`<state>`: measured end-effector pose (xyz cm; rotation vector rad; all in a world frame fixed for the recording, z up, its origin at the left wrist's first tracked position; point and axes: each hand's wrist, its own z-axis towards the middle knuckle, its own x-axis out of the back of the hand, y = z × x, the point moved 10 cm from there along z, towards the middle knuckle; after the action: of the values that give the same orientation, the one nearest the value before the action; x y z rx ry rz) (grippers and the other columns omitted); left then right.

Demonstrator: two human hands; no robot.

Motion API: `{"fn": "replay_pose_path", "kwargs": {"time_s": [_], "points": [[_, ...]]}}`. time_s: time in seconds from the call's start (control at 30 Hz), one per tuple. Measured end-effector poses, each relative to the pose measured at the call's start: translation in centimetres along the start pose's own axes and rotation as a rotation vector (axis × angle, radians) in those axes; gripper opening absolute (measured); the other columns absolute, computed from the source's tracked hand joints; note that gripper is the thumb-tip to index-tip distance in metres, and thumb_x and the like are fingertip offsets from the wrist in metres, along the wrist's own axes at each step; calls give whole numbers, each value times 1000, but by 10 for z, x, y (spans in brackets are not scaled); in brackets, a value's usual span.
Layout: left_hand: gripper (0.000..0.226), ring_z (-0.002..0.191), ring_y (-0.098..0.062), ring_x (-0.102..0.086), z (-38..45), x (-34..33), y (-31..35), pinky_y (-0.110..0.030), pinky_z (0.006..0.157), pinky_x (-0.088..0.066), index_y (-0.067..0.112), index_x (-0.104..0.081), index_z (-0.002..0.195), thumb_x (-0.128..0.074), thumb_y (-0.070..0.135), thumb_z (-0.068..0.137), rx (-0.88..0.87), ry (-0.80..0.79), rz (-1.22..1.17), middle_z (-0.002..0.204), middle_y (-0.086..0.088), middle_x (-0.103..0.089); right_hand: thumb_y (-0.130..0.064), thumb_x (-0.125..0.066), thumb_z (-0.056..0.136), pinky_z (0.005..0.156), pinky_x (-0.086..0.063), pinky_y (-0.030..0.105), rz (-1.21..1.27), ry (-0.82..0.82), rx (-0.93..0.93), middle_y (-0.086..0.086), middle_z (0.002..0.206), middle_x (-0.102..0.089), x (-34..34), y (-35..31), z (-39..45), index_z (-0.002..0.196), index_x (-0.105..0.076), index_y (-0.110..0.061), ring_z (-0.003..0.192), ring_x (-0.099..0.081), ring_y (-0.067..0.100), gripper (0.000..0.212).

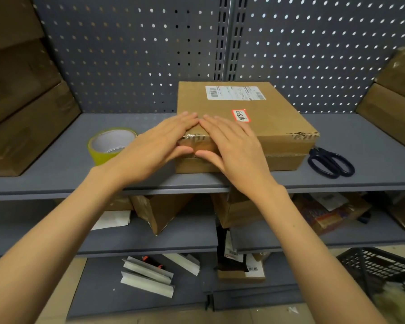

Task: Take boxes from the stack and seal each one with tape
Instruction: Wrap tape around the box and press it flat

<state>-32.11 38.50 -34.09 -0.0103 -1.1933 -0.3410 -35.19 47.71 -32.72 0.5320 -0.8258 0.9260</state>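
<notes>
**Now both hands are pressing tape over the box's near left corner**

Here your left hand (157,146) and right hand (229,146) lie flat on the box (267,120), which sits mid-shelf, its front face close to the front edge of the shelf (56,174). Fingers are straight and close together, fingertips almost meeting on the lid; both thumbs press the front face just below. Neither hand pinches anything.

What the next move turns on: the glossy tape strip (197,136) lies directly under your palms, wrapping the near left top edge, and the box's long axis appears to run left-right along the shelf. The seam continues toward the right front corner, where crumpled tape already shows, so your right hand is nearer that end. How far the strip extends beneath your hands is hard to tell.

The tape roll (110,145) stands just left of the box, nearest your left hand. The scissors (330,162) lie at the box's right front corner. Stacked boxes (26,118) fill the shelf's left end. Nothing blocks a sideways smoothing stroke.
</notes>
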Motion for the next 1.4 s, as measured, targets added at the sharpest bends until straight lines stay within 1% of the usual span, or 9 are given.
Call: {"fn": "replay_pose_path", "kwargs": {"time_s": [0.13, 0.27, 0.4, 0.57, 0.77, 0.87, 1.1, 1.27, 1.4], "points": [[72, 142, -13, -20, 0, 1, 2, -31, 116, -19, 8, -30, 146, -39, 51, 89, -27, 20, 6, 154, -7, -30, -51, -46, 86, 103, -26, 31, -7, -53, 19, 6, 136, -56, -3, 2, 0, 133, -54, -9, 125, -52, 23, 64], [76, 144, -16, -18, -1, 3, 3, -35, 117, -20, 9, -29, 147, -43, 54, 87, -8, 12, -3, 155, -7, -28, -40, -69, 82, 111, -19, 32, 35, -148, 47, 4, 149, -41, -6, 2, -3, 144, -39, -13, 138, -37, 21, 74], [75, 146, -11, -12, -6, 2, 1, -27, 117, -14, 16, -28, 148, -46, 53, 85, 119, 9, -176, 156, 1, -25, -40, -59, 91, 115, -8, 27, 114, -244, 24, -4, 157, -24, -2, 4, -1, 151, -24, -21, 145, -17, 13, 72], [48, 135, -23, -39, -9, 25, 10, -22, 109, -22, 5, -49, 135, -30, 35, 102, 233, 323, -56, 138, -11, -52, -30, -32, 103, 111, -22, 29, 275, -72, -143, 8, 145, -46, 12, -2, 8, 140, -44, -8, 137, -37, 19, 45], [57, 131, -27, -46, -9, 12, 15, -32, 112, -26, 2, -47, 137, -20, 35, 100, 259, 235, 169, 141, -16, -50, -31, -27, 98, 105, -36, 36, 34, 13, -123, 11, 130, -60, 5, -13, 4, 128, -58, -4, 123, -54, 23, 51], [59, 132, -27, -46, -12, 15, 12, -31, 114, -20, 2, -49, 137, -18, 36, 100, 290, 235, 205, 140, -15, -50, -30, -27, 97, 105, -32, 34, 42, 34, -170, 13, 128, -61, 4, -10, 3, 126, -59, -2, 122, -55, 26, 52], [62, 138, -27, -37, -8, 26, 14, -27, 114, -15, 0, -44, 139, -15, 36, 98, 306, 248, 163, 145, -16, -45, -34, -18, 101, 115, -11, 26, 109, -46, -212, 12, 152, -34, 9, 3, 1, 145, -36, -4, 143, -28, 20, 56], [55, 143, -15, -25, -10, 12, 14, -10, 111, -6, 7, -35, 146, -22, 33, 99, 296, 197, -1, 153, -7, -34, -28, -28, 97, 107, -31, 33, 72, 41, -116, 16, 131, -58, 7, -19, 3, 129, -56, 1, 124, -54, 27, 52], [55, 143, -16, -27, -13, 13, 14, -10, 110, -3, 6, -37, 145, -21, 32, 99, 324, 218, 16, 152, -8, -35, -27, -28, 97, 103, -30, 31, 114, 93, -176, 14, 125, -63, 9, -14, 3, 123, -62, -1, 118, -58, 26, 50]]}}
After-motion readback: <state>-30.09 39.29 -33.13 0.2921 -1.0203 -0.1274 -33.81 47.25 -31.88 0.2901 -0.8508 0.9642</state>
